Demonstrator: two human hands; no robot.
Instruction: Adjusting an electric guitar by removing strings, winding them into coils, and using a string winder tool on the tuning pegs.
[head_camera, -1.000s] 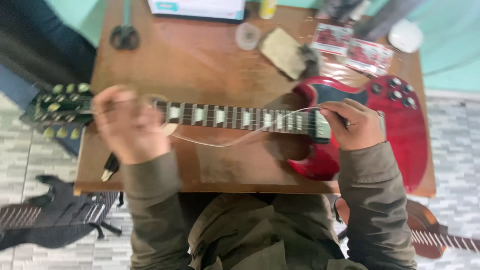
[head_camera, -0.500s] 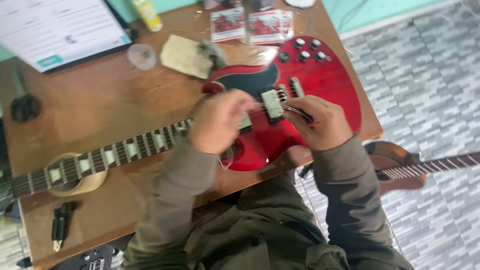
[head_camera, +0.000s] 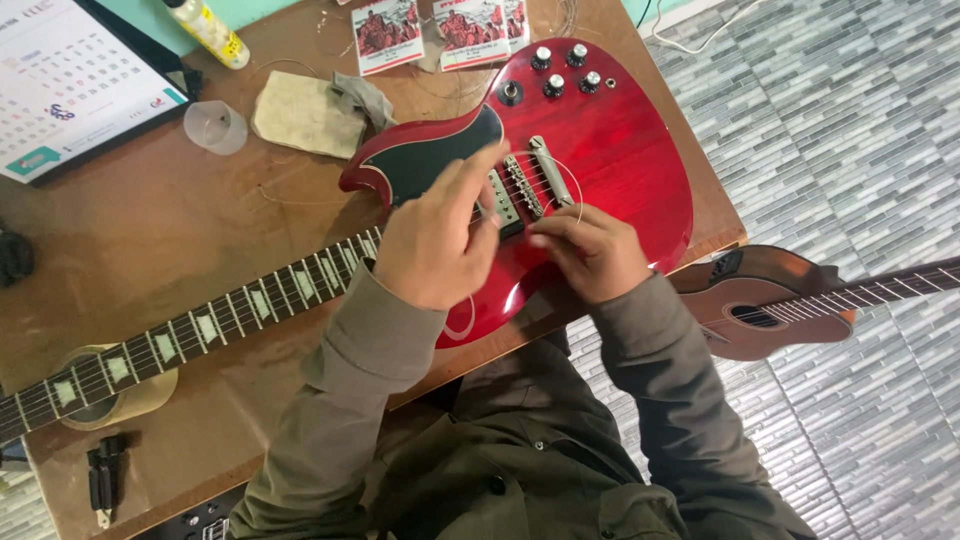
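Observation:
A red electric guitar (head_camera: 620, 130) lies flat on a brown wooden table (head_camera: 150, 220), its neck (head_camera: 200, 330) running to the lower left. My left hand (head_camera: 440, 240) hovers, blurred, over the body beside the black pickguard, fingers stretched toward the pickup (head_camera: 503, 205). What it holds is unclear. My right hand (head_camera: 590, 250) sits just below the bridge (head_camera: 525, 185), fingertips pinched on a thin guitar string (head_camera: 572, 190) that loops past the tailpiece.
A tape roll (head_camera: 100, 400) props up the neck. A cloth (head_camera: 300, 115), plastic cup (head_camera: 215, 125), bottle (head_camera: 210, 30), calendar (head_camera: 70, 80) and string packets (head_camera: 385, 30) lie at the far side. A black tool (head_camera: 100, 480) lies near the front edge. An acoustic guitar (head_camera: 760, 300) rests on the tiled floor.
My view swung from the headstock end to the body. My left hand left the neck and came over the pickups. My right hand stayed near the bridge.

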